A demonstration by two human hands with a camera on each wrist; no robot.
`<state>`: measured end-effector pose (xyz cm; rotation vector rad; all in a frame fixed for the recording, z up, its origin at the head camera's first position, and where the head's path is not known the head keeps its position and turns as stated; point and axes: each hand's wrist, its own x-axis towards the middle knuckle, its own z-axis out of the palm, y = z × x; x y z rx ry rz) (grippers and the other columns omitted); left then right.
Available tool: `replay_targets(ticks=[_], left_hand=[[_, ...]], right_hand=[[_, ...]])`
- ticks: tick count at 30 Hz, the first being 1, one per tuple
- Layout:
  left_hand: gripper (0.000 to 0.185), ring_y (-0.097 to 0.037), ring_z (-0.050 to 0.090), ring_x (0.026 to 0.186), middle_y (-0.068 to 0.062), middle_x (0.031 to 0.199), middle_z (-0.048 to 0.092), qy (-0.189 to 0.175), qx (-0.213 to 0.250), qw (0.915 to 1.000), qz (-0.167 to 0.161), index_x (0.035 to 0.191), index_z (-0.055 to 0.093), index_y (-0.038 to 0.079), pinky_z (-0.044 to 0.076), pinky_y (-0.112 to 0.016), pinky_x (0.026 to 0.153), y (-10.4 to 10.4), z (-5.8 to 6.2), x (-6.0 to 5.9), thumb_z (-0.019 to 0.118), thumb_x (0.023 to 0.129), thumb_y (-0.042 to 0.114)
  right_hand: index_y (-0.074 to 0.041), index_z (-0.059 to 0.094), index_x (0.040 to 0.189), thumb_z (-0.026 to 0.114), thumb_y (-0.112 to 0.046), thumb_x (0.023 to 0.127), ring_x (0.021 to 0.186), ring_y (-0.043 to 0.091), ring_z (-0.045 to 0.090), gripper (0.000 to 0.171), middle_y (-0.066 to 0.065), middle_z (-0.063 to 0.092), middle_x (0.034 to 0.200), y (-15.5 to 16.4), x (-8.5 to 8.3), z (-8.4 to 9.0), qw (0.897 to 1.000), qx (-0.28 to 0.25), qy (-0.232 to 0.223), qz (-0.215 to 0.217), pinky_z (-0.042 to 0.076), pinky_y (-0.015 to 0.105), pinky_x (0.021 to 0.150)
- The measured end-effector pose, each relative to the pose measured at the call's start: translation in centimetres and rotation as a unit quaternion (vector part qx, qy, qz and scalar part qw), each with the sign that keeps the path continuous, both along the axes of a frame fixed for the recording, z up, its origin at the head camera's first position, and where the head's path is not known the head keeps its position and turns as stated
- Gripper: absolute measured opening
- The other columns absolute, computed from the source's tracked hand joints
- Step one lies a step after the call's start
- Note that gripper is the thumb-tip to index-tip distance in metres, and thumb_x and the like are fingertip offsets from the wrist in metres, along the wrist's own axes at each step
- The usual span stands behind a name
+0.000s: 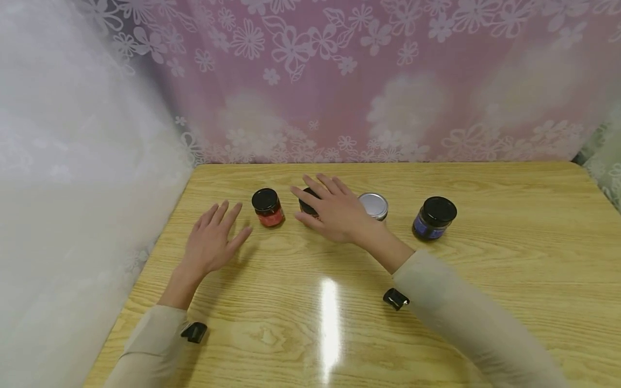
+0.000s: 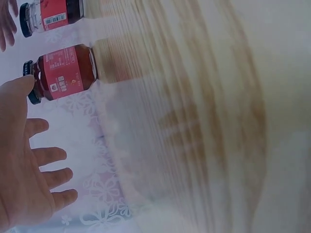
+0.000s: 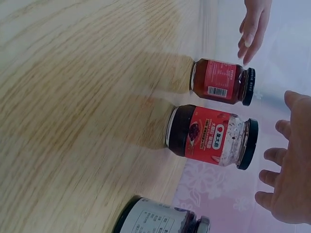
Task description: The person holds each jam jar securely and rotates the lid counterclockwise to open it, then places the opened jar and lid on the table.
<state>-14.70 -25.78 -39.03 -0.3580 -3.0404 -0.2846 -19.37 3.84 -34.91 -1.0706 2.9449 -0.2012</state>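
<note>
My left hand (image 1: 212, 243) is spread above the table, just left of a red-labelled jar (image 1: 268, 208) with a black lid. In the left wrist view its thumb overlaps that jar's lid. My right hand (image 1: 336, 211) extends with fingers apart over a second black-lidded jar (image 1: 306, 203), partly hiding it. This jar's red label (image 3: 206, 133) and half-filled dark contents show in the right wrist view, the fingers past its lid. Close by the right wrist stands a silver-lidded jar (image 1: 374, 205), partly covered by the arm. Neither hand grips anything.
A jar with a blue-purple label (image 1: 429, 226) and black lid stands farther right on the wooden table (image 1: 514, 258). A pink floral curtain (image 1: 339, 97) hangs behind the table, and a whitish one (image 1: 87, 161) along the left side.
</note>
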Motion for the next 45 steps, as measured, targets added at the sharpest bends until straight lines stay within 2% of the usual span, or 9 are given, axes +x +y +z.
replay_targets(ticks=[6,14,22,30,35,45], left_hand=[[0.077,-0.041,0.018,0.139,-0.019,0.153,0.024,-0.021,0.024,0.9994,0.010,0.152,0.028,0.016,0.019,-0.062,0.105,0.2,-0.1,-0.7,0.038,0.093,0.065],[0.082,-0.044,0.023,0.136,-0.020,0.151,0.027,-0.036,0.066,0.9971,0.013,0.151,0.029,0.013,0.023,-0.062,0.104,0.6,-0.3,-1.6,0.046,0.090,0.065],[0.086,-0.043,0.024,0.136,-0.020,0.152,0.026,-0.064,0.120,0.9906,0.018,0.152,0.026,0.014,0.026,-0.062,0.102,1.2,-0.4,-2.1,0.051,0.088,0.065],[0.090,-0.042,0.024,0.136,-0.019,0.151,0.026,-0.090,0.163,0.9823,0.019,0.152,0.023,0.012,0.027,-0.062,0.102,1.5,-0.6,-2.2,0.054,0.086,0.064],[0.091,-0.039,0.026,0.136,-0.020,0.151,0.026,-0.110,0.202,0.9730,0.015,0.152,0.021,0.008,0.028,-0.059,0.103,1.7,-0.5,-2.5,0.058,0.087,0.060],[0.089,-0.041,0.032,0.133,-0.021,0.151,0.026,-0.138,0.287,0.9478,0.017,0.151,0.021,0.005,0.033,-0.055,0.103,1.9,-1.1,-3.1,0.065,0.087,0.049]], right_hand=[[-0.032,0.015,0.154,0.022,-0.060,0.098,0.144,0.028,0.005,0.062,0.004,0.013,0.158,-0.9,-0.1,-0.2,1.000,-0.014,0.021,0.006,0.007,0.048,0.113],[-0.032,0.015,0.154,0.021,-0.062,0.098,0.144,0.026,0.003,0.064,0.003,0.010,0.159,-2.5,-0.1,0.0,1.000,-0.027,0.011,0.007,0.006,0.048,0.113],[-0.032,0.012,0.154,0.019,-0.061,0.098,0.144,0.027,0.002,0.063,0.003,0.008,0.159,-3.6,0.0,0.1,1.000,-0.016,0.000,0.014,0.006,0.048,0.113],[-0.032,0.015,0.154,0.021,-0.060,0.098,0.144,0.026,0.005,0.063,0.004,0.011,0.159,-4.2,0.1,-0.1,0.999,-0.026,0.009,0.018,0.005,0.048,0.113],[-0.032,0.016,0.154,0.021,-0.060,0.098,0.144,0.028,0.007,0.063,0.004,0.011,0.159,-4.2,0.1,-0.2,1.000,-0.020,0.013,0.016,0.008,0.049,0.113],[-0.032,0.015,0.154,0.022,-0.060,0.098,0.144,0.027,0.006,0.063,0.003,0.010,0.159,-4.3,0.2,-0.3,0.999,-0.027,0.006,0.019,0.008,0.048,0.113]])
